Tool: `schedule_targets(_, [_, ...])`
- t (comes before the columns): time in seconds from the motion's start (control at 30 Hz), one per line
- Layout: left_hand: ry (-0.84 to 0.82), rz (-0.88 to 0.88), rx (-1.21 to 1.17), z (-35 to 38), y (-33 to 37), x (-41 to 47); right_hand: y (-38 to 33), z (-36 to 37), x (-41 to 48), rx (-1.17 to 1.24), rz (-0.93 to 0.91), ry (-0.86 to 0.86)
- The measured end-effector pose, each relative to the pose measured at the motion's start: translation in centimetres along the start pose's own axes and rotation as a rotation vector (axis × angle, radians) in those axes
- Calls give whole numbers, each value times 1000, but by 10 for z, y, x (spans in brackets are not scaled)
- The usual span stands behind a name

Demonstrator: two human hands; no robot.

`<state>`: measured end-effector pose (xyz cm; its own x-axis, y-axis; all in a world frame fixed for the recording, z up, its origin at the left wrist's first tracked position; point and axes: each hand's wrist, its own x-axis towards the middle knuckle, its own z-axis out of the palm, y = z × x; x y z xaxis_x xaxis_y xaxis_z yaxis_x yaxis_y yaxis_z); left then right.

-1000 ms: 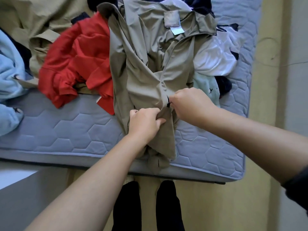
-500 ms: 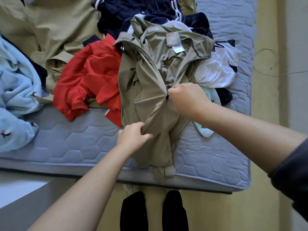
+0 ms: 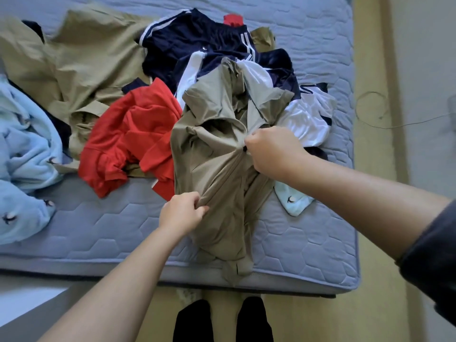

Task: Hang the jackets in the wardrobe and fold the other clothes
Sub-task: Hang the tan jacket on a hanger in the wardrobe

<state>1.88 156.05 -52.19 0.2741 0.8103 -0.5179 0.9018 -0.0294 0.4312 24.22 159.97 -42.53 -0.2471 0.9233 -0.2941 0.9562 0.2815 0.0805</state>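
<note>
A khaki zip jacket [image 3: 217, 149] lies lengthwise on the grey-blue mattress [image 3: 103, 225], its hem hanging over the near edge. My left hand [image 3: 182, 211] grips the jacket's lower front beside the zipper. My right hand [image 3: 271, 151] pinches the black zipper pull higher up the front. The zipper line between my hands is pulled taut. The collar end rests on the pile of other clothes.
A red garment [image 3: 133, 139] lies left of the jacket, with a large tan garment [image 3: 81, 70] and a light blue fleece [image 3: 24, 154] farther left. Navy striped shorts [image 3: 197, 43] and a white piece [image 3: 306, 122] lie behind. A yellow floor strip [image 3: 370, 169] runs on the right.
My right hand has drawn the zipper pull up the jacket, away from my left hand, which stays gripping the lower front. The camera has tilted up, showing more of the pile.
</note>
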Motion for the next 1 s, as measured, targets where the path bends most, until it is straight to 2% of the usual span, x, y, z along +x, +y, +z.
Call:
schedule_targets(0.1, [-46, 49, -60, -11, 21, 9, -8, -6, -4, -5, -16, 24])
schedule_targets(0.2, [27, 140, -112, -19, 57, 21, -10, -11, -3, -2, -34, 33])
schedule_targets(0.3, [70, 181, -30, -19, 67, 22, -8, -13, -3, -25, -30, 14])
schedule_targets(0.4, [4, 236, 155, -9, 49, 12, 1, -10, -4, 16, 22, 7])
schedule_targets(0.53, [-108, 137, 231, -2, 25, 6, 3, -5, -6, 89, 62, 44])
schedule_targets(0.63, [-290, -16, 221, -9, 27, 9, -5, -2, -13, 144, 19, 128])
schedule_targets(0.7, [-359, -65, 147, -25, 39, 14, -8, -9, -21, 216, -1, 223])
schedule_targets(0.73, [-305, -77, 58, -36, 47, 21, -9, -16, -24, 248, -3, 278])
schedule_targets(0.8, [-136, -168, -286, -61, 69, 43, -10, -26, -31, 242, -16, 345])
schedule_targets(0.83, [-109, -241, -503, -75, 84, 53, -12, -30, -34, 226, -21, 347])
schedule_targets(0.9, [-187, -375, -799, -99, 115, 67, -15, -35, -41, 189, -30, 355])
schedule_targets(0.93, [-235, -401, -822, -106, 128, 71, -16, -36, -43, 164, -35, 370])
schedule_targets(1.0, [-267, -407, -698, -109, 143, 77, -19, -36, -48, 139, -51, 394])
